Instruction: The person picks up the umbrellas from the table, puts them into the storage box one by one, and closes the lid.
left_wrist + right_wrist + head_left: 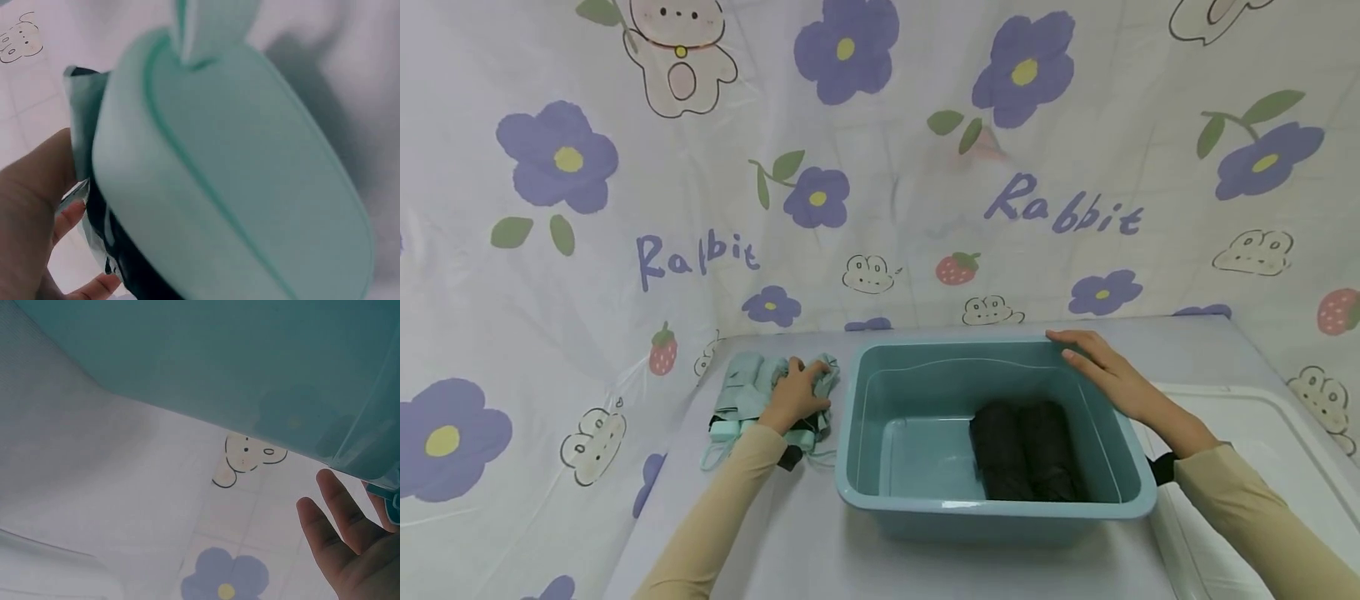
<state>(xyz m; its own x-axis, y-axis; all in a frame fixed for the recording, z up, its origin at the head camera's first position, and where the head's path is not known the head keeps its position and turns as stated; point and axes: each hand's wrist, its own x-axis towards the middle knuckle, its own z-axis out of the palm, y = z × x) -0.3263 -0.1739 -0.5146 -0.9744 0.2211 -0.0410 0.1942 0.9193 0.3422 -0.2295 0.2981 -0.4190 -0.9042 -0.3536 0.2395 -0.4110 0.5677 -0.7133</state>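
Note:
Two pale green folded umbrellas with mint handles and loops lie side by side left of the bin. My left hand [795, 394] grips the right-hand umbrella [826, 379], fingers bent over its fabric. Beside it lies the other umbrella [741, 387]. Close up in the left wrist view, the mint handle [250, 150] and its strap fill the middle, with my left thumb and fingertips behind. My right hand [1108, 375] rests on the far right corner of the blue-green bin [1000, 507]. In the right wrist view its fingers [340, 515] reach out fairly straight beside the bin wall.
Two black rolled bundles [1026, 450] lie side by side in the right half of the bin. A white lid-like tray [1247, 475] lies on the table right of the bin. Behind the table hangs a flower-and-rabbit printed sheet [895, 208].

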